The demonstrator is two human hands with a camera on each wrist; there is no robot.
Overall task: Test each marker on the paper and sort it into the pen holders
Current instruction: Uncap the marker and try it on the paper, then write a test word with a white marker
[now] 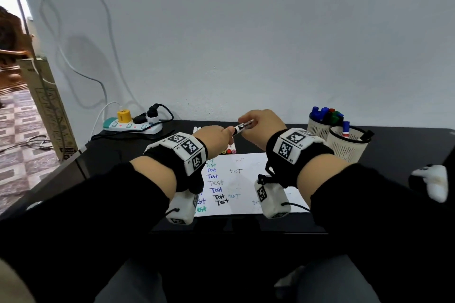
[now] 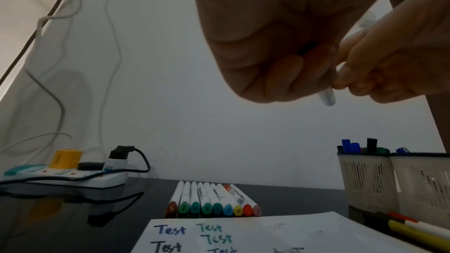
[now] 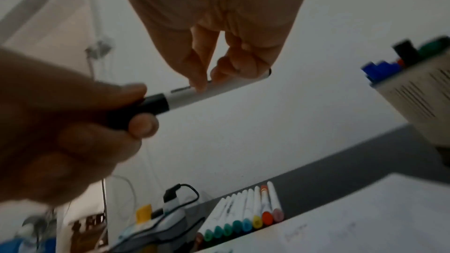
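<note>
Black desk (image 1: 394, 145) set against a pale wall; its left edge falls away to a tiled floor. White paper (image 1: 246, 179) lies near the desk's front edge, with "Test" written down its left part in several colours and its right part mostly blank.

Two slotted pen holders (image 1: 348, 146) stand at right rear, touching each other. The rear one is packed with blue, green and dark caps; the front one shows a single blue-capped marker. Power strip (image 1: 133, 126) sits at left rear with plugs and cables, well apart from the paper, with bare desk between them.

Row of capped markers (image 2: 214, 199) lies side by side just beyond the paper's far edge, coloured ends toward the paper. More markers (image 2: 418, 232) lie at the foot of the holders, beside the paper's right edge.

Both hands are raised above the far edge of the paper. Right hand (image 1: 264, 125) has fingers curled round the white barrel of one marker (image 3: 209, 91). Left hand (image 1: 216, 136) pinches its black cap (image 3: 143, 109) between thumb and fingers. The cap is seated on the barrel. The marker is held nearly level, clear of the desk.
</note>
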